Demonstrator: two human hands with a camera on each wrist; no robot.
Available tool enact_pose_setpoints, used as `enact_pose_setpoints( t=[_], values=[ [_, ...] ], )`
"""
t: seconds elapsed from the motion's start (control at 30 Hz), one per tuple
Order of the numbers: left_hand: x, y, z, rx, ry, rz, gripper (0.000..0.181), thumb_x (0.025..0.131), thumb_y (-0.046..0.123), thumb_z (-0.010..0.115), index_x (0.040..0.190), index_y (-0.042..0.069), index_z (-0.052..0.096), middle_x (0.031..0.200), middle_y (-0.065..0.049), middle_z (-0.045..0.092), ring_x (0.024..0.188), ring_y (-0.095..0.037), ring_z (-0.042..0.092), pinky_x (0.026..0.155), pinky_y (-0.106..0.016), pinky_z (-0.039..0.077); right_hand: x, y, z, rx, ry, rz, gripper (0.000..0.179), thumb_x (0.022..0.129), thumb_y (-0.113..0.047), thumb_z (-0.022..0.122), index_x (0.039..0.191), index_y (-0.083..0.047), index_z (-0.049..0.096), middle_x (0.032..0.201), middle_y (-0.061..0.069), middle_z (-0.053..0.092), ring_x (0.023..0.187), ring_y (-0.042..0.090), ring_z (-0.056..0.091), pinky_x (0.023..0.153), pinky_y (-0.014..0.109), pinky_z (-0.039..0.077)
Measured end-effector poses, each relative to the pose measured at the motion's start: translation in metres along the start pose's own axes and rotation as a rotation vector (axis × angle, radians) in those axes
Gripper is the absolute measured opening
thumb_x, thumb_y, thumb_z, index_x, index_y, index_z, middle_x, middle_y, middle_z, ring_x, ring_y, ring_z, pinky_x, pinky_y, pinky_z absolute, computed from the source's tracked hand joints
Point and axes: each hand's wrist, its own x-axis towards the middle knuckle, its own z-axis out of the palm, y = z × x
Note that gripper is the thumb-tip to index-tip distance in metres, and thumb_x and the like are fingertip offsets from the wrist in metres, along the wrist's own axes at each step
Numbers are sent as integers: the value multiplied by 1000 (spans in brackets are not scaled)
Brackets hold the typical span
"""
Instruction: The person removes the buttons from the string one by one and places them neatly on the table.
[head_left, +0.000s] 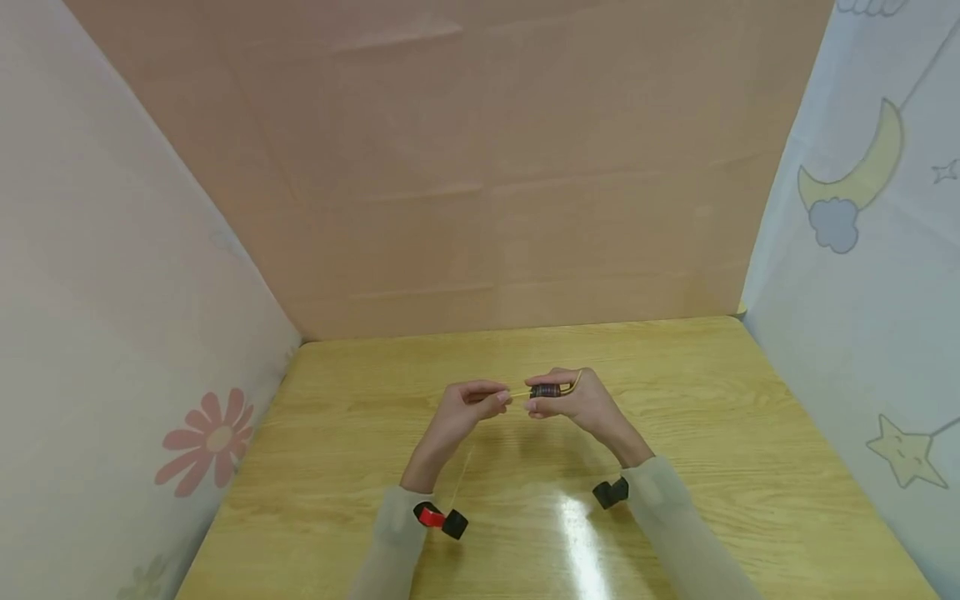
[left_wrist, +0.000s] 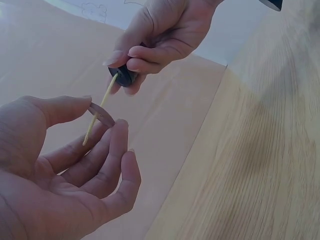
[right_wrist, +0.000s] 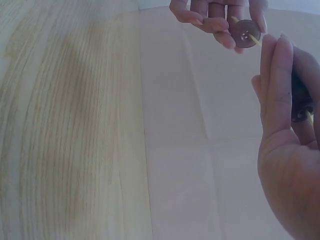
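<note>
A brown button (right_wrist: 245,34) with small holes is pinched between the thumb and fingertips of my left hand (left_wrist: 75,170). Through it runs a yellow cord (left_wrist: 107,95), whose free end sticks out on the palm side. My right hand (head_left: 588,406) grips a short stack of dark buttons (head_left: 545,391) strung on the same cord, thumb on one side and fingers on the other. In the left wrist view the stack's black end button (left_wrist: 126,76) faces the left hand. A short stretch of cord spans the gap between the single button and the stack. Both hands are above the table.
The wooden table (head_left: 337,467) runs back to a plain pinkish-brown panel (head_left: 487,183). Patterned panels stand at the left (head_left: 97,250) and right (head_left: 847,333). Black wrist cameras hang by both sleeves, the left one (head_left: 454,524) beside a red piece.
</note>
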Motion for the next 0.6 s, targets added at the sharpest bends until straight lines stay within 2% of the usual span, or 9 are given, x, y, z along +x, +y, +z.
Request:
enact_pose_setpoints(
  t=[0.03,0.17,0.3,0.43,0.6],
  values=[
    [0,-1,-1,0,3,0,40,90,45,69,120,17,69,119,-7,70,113,-33,65,102,-45,51,0,0,0,-3,3,1,47,79,-32,82,122,-15,70,128,15,57,93,28,74,91,43,57],
    [-1,-6,-4,8,14,1,38,91,42,68,120,16,69,121,-15,69,111,-33,66,101,-46,51,-1,0,1,22,5,-3,48,79,-29,83,122,-12,70,125,15,56,93,30,74,89,44,58],
    [-1,-9,-7,27,14,7,36,93,38,67,121,16,68,122,-16,68,111,-34,65,101,-45,52,-3,1,0,37,7,4,46,79,-28,83,120,-12,71,121,17,56,92,31,74,86,42,59],
    [0,-11,-9,35,22,8,34,93,37,67,121,16,68,122,-13,68,111,-28,67,102,-41,52,-3,0,-2,35,14,-3,44,79,-28,83,118,-12,71,122,19,55,93,35,73,86,40,59],
    [3,-14,-13,37,41,12,33,93,33,68,121,14,69,125,-20,66,108,-23,68,98,-36,54,-2,-1,-4,38,13,-3,45,78,-29,83,118,-12,71,123,21,55,97,43,71,87,41,59]
  ],
)
